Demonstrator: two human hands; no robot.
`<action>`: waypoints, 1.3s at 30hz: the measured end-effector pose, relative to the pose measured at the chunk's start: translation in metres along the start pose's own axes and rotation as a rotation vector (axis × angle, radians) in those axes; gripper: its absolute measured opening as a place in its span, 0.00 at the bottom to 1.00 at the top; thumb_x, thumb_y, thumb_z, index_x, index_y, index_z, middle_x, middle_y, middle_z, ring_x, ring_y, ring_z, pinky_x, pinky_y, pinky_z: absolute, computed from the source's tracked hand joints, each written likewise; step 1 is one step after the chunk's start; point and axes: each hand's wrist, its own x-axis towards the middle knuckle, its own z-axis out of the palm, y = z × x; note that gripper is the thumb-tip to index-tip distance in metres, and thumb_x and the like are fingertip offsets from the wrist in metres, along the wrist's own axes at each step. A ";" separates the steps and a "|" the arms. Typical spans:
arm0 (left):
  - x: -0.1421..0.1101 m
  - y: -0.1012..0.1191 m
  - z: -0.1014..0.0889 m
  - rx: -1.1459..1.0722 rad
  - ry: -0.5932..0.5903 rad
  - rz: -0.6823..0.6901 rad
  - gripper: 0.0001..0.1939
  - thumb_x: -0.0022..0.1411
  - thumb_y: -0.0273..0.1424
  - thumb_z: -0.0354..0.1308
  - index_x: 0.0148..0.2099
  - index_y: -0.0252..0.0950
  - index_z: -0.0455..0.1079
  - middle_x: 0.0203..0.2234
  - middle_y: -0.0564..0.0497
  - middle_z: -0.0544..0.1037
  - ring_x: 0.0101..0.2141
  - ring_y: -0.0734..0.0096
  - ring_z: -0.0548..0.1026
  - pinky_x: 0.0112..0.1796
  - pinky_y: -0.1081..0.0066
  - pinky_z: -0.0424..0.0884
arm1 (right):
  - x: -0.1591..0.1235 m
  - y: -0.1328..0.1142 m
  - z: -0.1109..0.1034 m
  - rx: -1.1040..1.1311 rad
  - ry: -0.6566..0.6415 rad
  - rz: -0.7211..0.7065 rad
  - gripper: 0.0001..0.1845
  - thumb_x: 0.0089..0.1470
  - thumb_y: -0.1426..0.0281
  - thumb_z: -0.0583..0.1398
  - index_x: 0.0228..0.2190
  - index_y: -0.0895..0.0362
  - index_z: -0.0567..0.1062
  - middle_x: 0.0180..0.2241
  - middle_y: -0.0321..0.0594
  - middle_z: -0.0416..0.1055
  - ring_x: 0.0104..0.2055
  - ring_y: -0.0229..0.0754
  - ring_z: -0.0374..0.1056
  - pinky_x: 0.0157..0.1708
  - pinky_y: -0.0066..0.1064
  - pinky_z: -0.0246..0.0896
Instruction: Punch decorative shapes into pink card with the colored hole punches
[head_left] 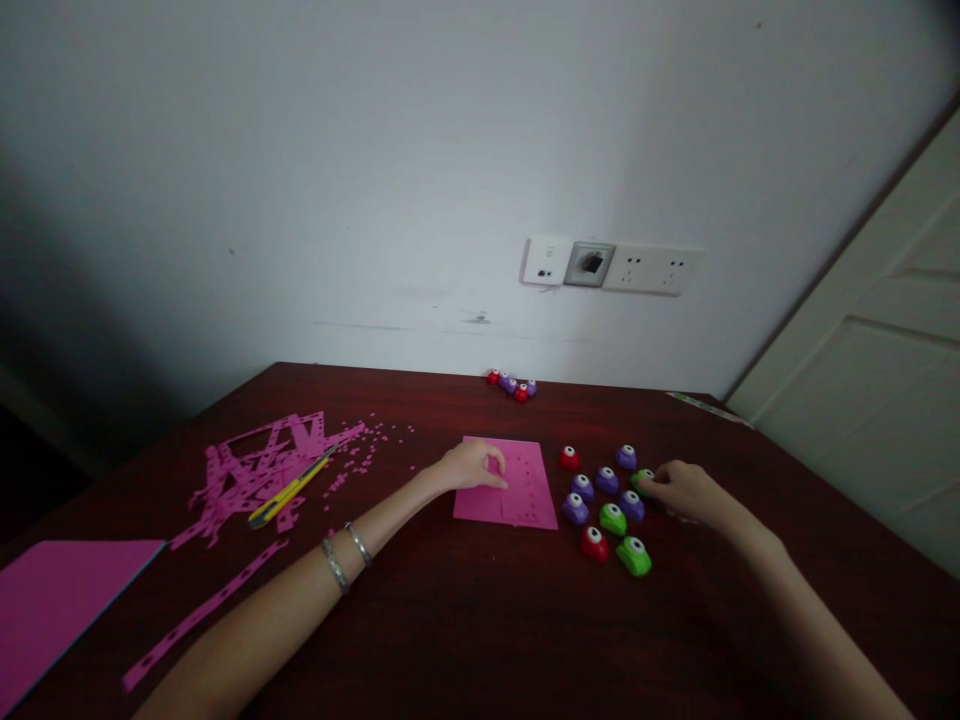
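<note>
The pink card (529, 508) is lying flat mid-table, showing small marks along its right side. The left hand (476, 467) is resting there, thumb and finger curving narrowly apart. The right hand (679, 492) is touching one green craft punch (642, 481) (its grip is hard to tell) among ten: three green, five purple, two red. Five more punches (512, 385) are sitting near the wall (420, 200).

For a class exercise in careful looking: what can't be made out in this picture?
All in the head view:
- Part of the green piece: hidden by the right hand, so its grip is unclear.
- Whether the left hand pinches anything over the pink card: too small.
- The pink bits' exact shapes: too small.
- The rest of the pink sheet: cut off by the left edge.
- The door's far side: cut off by the right edge.
</note>
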 end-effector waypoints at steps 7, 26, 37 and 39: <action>-0.002 0.003 -0.001 0.000 0.006 -0.010 0.15 0.46 0.43 0.63 0.32 0.37 0.73 0.27 0.53 0.74 0.29 0.71 0.70 0.26 0.75 0.57 | -0.009 -0.002 -0.007 -0.222 0.132 -0.084 0.22 0.51 0.54 0.53 0.20 0.59 0.71 0.22 0.47 0.71 0.25 0.46 0.70 0.23 0.30 0.56; -0.001 0.000 -0.001 -0.084 0.003 -0.083 0.13 0.45 0.39 0.64 0.33 0.37 0.75 0.18 0.57 0.69 0.22 0.75 0.64 0.24 0.75 0.56 | -0.087 -0.124 0.074 -0.390 0.285 -0.919 0.10 0.52 0.79 0.54 0.34 0.59 0.72 0.36 0.44 0.72 0.44 0.47 0.63 0.43 0.38 0.59; 0.000 -0.012 -0.003 -0.356 -0.028 -0.018 0.14 0.46 0.36 0.62 0.36 0.34 0.74 0.18 0.57 0.69 0.21 0.77 0.63 0.23 0.76 0.56 | -0.086 -0.122 0.082 -0.324 0.312 -0.948 0.11 0.49 0.82 0.53 0.32 0.58 0.71 0.35 0.43 0.72 0.42 0.47 0.65 0.41 0.37 0.58; 0.001 -0.013 -0.004 -0.383 -0.031 -0.037 0.15 0.47 0.35 0.62 0.38 0.34 0.73 0.17 0.58 0.67 0.19 0.78 0.61 0.22 0.76 0.55 | -0.086 -0.122 0.083 -0.311 0.316 -0.965 0.11 0.49 0.82 0.53 0.32 0.58 0.71 0.35 0.43 0.72 0.41 0.46 0.66 0.40 0.37 0.59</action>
